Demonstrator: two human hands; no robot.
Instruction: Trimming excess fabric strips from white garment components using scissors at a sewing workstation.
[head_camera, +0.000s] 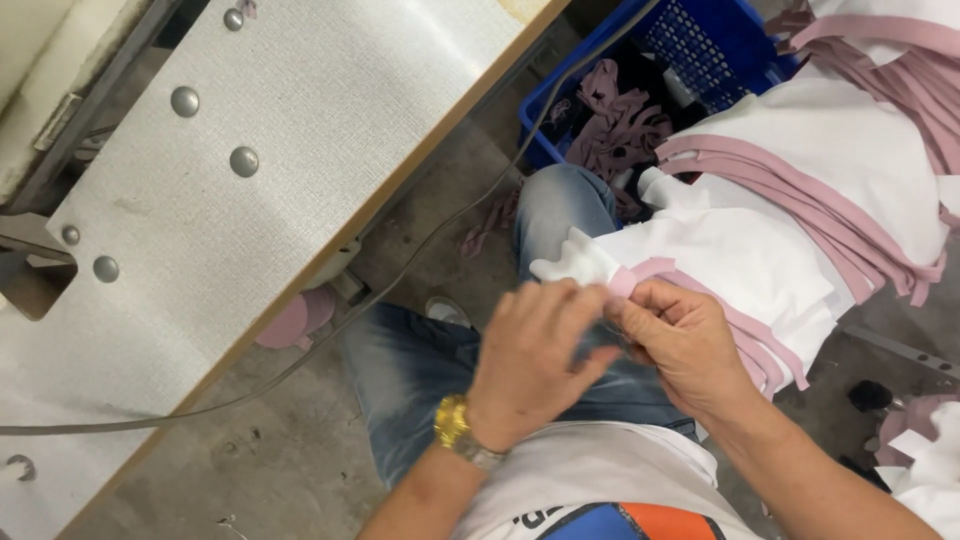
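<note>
Floor: bare grey concrete, with a grey cable (420, 250) trailing across it under the table edge.
Table: a pale textured work table (300, 110) fills the far left, studded with round metal bolts and edged in wood.
Fabric stack: a big heap of white fabric pieces with pink trim (800, 190) lies on the right, draped toward the person's knee; many look alike (how many have been handled cannot be told).
Crate: a blue plastic crate (720, 40) at the far right holds loose pink strips.
Legs: blue jeans (420, 370), seated, in the near middle.
Left hand: the left hand (530, 350), gold watch on the wrist, has its fingers closed down on the near corner of the top white piece (590, 262).
Right hand: the right hand (680, 340) pinches the pink band (640, 275) at that same corner, thumb against fingertips, touching the left hand.
Progress: judging by this view, one piece is just being picked from the stack; the stack beside it remains large.
</note>
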